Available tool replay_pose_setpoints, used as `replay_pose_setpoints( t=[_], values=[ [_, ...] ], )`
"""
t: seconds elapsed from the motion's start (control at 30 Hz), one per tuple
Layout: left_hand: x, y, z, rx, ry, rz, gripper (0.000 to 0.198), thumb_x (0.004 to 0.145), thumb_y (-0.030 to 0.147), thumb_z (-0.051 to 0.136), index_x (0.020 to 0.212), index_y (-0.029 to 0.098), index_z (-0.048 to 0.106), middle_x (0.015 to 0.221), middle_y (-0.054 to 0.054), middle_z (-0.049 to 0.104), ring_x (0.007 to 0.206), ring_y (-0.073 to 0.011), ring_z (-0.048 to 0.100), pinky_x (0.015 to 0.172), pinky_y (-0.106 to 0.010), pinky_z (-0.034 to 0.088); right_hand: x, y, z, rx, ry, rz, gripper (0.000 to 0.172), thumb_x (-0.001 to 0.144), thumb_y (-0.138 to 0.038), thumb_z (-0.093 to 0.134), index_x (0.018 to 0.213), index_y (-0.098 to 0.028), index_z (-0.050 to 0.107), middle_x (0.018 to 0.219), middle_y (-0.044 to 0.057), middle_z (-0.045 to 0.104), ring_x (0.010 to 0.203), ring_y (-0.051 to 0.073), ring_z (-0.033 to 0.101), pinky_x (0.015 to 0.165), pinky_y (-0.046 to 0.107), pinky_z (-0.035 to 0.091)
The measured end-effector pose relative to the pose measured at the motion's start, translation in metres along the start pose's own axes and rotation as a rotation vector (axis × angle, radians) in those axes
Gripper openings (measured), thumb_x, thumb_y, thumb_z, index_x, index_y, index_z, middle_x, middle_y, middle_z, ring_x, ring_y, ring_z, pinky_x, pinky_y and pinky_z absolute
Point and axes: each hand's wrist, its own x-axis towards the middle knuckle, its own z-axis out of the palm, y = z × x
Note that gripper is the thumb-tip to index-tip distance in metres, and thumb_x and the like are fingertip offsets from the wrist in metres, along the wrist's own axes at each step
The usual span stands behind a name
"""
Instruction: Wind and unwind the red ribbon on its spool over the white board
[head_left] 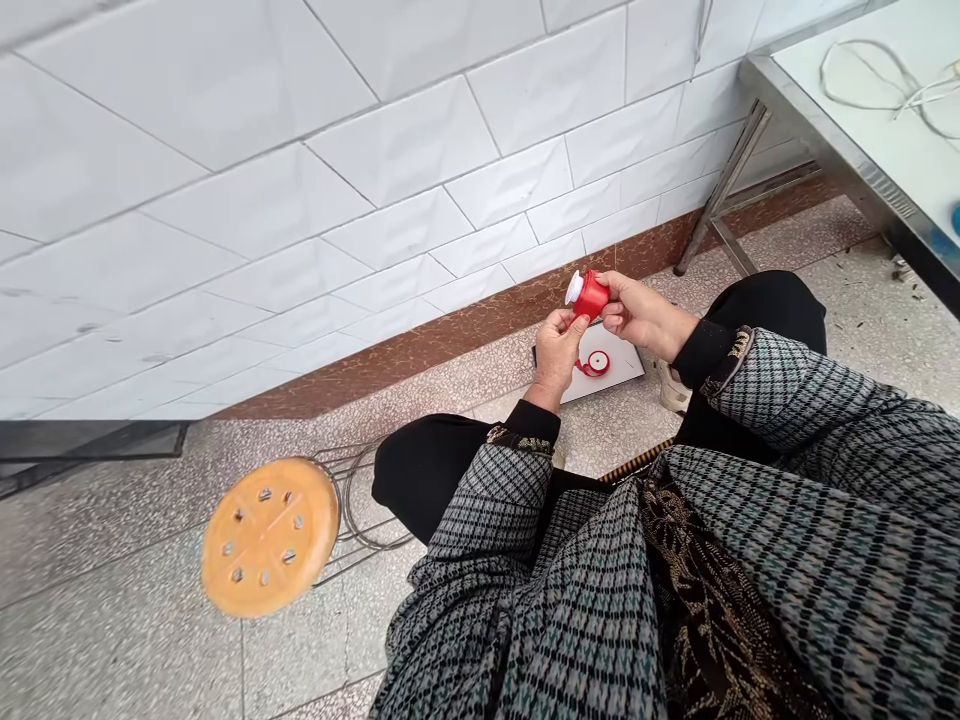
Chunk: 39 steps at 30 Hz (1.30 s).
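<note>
Between both hands, in front of me, is a small red plastic piece [592, 297] with a white, round, flared end [574, 287] pointing left. My right hand [640, 312] is closed on its right side. The thumb and fingers of my left hand [559, 352] pinch it at the lower edge, below the white end. Under the hands, a flat white board [621, 368] with a dark edge lies on the floor. On it rests a red ring-shaped part [597, 363] with a white centre, partly hidden by my left hand.
An orange round stool [270, 537] with metal legs lies tipped on the floor to the left. At the right stands a metal-framed table [832, 110] with a white cable [862, 75] on top. A white tiled wall [405, 150] rises ahead.
</note>
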Motion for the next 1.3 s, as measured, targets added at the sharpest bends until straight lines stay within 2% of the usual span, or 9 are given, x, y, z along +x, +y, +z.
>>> replay_pose_setpoints(
  t=[0.1, 0.33, 0.47, 0.53, 0.6, 0.67, 0.83, 1.03, 1.3],
  values=[
    [0.0, -0.003, 0.0, -0.061, 0.034, 0.002, 0.042, 0.078, 0.045, 0.09, 0.086, 0.021, 0.057, 0.064, 0.009, 0.052, 0.044, -0.0035, 0.03, 0.042, -0.02, 0.019, -0.002, -0.001, 0.001, 0.062, 0.058, 0.019, 0.023, 0.107, -0.013, 0.054, 0.085, -0.02, 0.051, 0.057, -0.008, 0.047, 0.04, 0.002, 0.026, 0.036, 0.01, 0.021],
    [-0.004, -0.005, 0.0, -0.165, -0.07, -0.135, 0.054, 0.071, 0.056, 0.093, 0.079, 0.021, 0.053, 0.057, 0.01, 0.046, 0.039, -0.0018, 0.026, 0.039, -0.019, 0.014, -0.007, -0.004, 0.007, 0.136, 0.097, 0.077, 0.028, 0.111, -0.014, 0.048, 0.084, -0.02, 0.05, 0.054, -0.01, 0.041, 0.037, 0.001, 0.025, 0.033, 0.009, 0.02],
    [-0.001, 0.001, -0.003, -0.179, -0.006, -0.044, 0.056, 0.066, 0.045, 0.099, 0.104, 0.022, 0.065, 0.093, -0.001, 0.072, 0.056, -0.0057, 0.053, 0.047, -0.017, 0.036, -0.011, -0.009, 0.008, 0.096, 0.08, 0.176, 0.026, 0.112, -0.016, 0.047, 0.087, -0.02, 0.053, 0.053, -0.009, 0.042, 0.036, 0.002, 0.024, 0.032, 0.009, 0.02],
    [0.001, 0.003, -0.007, -0.178, -0.05, 0.003, 0.067, 0.066, 0.04, 0.1, 0.123, 0.025, 0.068, 0.118, -0.009, 0.075, 0.081, -0.0128, 0.067, 0.062, -0.021, 0.05, -0.012, -0.012, 0.007, 0.073, 0.073, 0.243, 0.028, 0.112, -0.018, 0.047, 0.084, -0.02, 0.051, 0.051, -0.009, 0.038, 0.035, 0.002, 0.023, 0.031, 0.009, 0.02],
    [0.002, 0.004, -0.011, -0.185, -0.109, 0.007, 0.075, 0.065, 0.037, 0.101, 0.132, 0.027, 0.069, 0.126, -0.011, 0.074, 0.093, -0.0164, 0.07, 0.068, -0.023, 0.053, -0.013, -0.013, 0.005, 0.062, 0.053, 0.282, 0.03, 0.111, -0.019, 0.048, 0.081, -0.02, 0.051, 0.051, -0.009, 0.037, 0.035, 0.001, 0.023, 0.031, 0.009, 0.02],
    [0.003, 0.003, -0.012, -0.205, -0.136, -0.011, 0.077, 0.062, 0.038, 0.102, 0.131, 0.027, 0.071, 0.119, -0.009, 0.076, 0.08, -0.0129, 0.066, 0.059, -0.02, 0.048, -0.013, -0.012, 0.004, 0.063, 0.034, 0.29, 0.031, 0.111, -0.02, 0.049, 0.081, -0.019, 0.052, 0.051, -0.009, 0.038, 0.036, 0.001, 0.023, 0.031, 0.009, 0.019],
    [0.0, 0.001, -0.004, -0.279, -0.08, -0.05, 0.076, 0.058, 0.046, 0.103, 0.124, 0.024, 0.073, 0.085, 0.003, 0.069, 0.046, -0.0008, 0.032, 0.039, -0.019, 0.021, -0.017, 0.006, 0.007, 0.054, 0.05, 0.158, 0.027, 0.11, -0.02, 0.057, 0.083, -0.019, 0.056, 0.054, -0.007, 0.045, 0.039, 0.003, 0.03, 0.035, 0.01, 0.027],
    [-0.009, 0.004, 0.012, -0.262, 0.029, -0.075, 0.063, 0.07, 0.051, 0.098, 0.118, 0.02, 0.07, 0.069, 0.008, 0.058, 0.041, 0.0001, 0.029, 0.037, -0.02, 0.017, -0.018, 0.026, 0.012, 0.012, 0.118, -0.015, 0.029, 0.11, -0.015, 0.058, 0.081, -0.017, 0.06, 0.059, -0.005, 0.052, 0.042, 0.004, 0.039, 0.039, 0.012, 0.034],
    [-0.01, 0.0, 0.008, -0.291, -0.034, -0.138, 0.066, 0.072, 0.054, 0.096, 0.123, 0.022, 0.071, 0.068, 0.008, 0.061, 0.04, -0.0009, 0.027, 0.036, -0.022, 0.016, -0.012, -0.001, 0.001, 0.126, 0.048, 0.04, 0.024, 0.11, -0.013, 0.056, 0.087, -0.018, 0.058, 0.059, -0.007, 0.05, 0.039, 0.001, 0.029, 0.035, 0.008, 0.024]
  ],
)
